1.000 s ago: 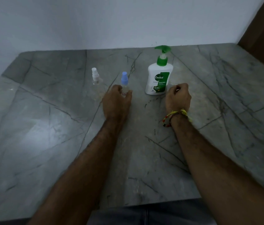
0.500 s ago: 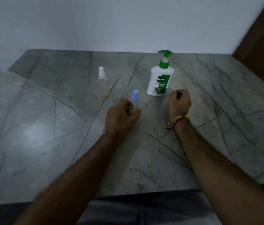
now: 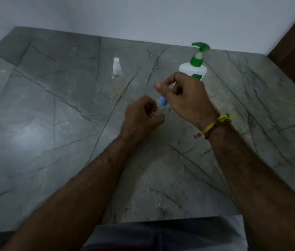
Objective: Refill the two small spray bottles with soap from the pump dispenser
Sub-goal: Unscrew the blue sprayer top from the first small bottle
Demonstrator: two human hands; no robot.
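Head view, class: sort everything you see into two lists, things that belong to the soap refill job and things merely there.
Belongs to the job:
blue-capped spray bottle, gripped by left hand, right hand at its cap
white-capped spray bottle
Dettol pump dispenser

Merely there:
marble table
wrist thread

Your left hand (image 3: 140,120): fingers curled, gripping.
Your right hand (image 3: 184,98): raised above it, thumb and fingers pinching.

Two small spray bottles, a blue-capped one (image 3: 161,102) and a white-capped one (image 3: 116,77), one pump dispenser (image 3: 195,67), two hands, one table (image 3: 52,142).
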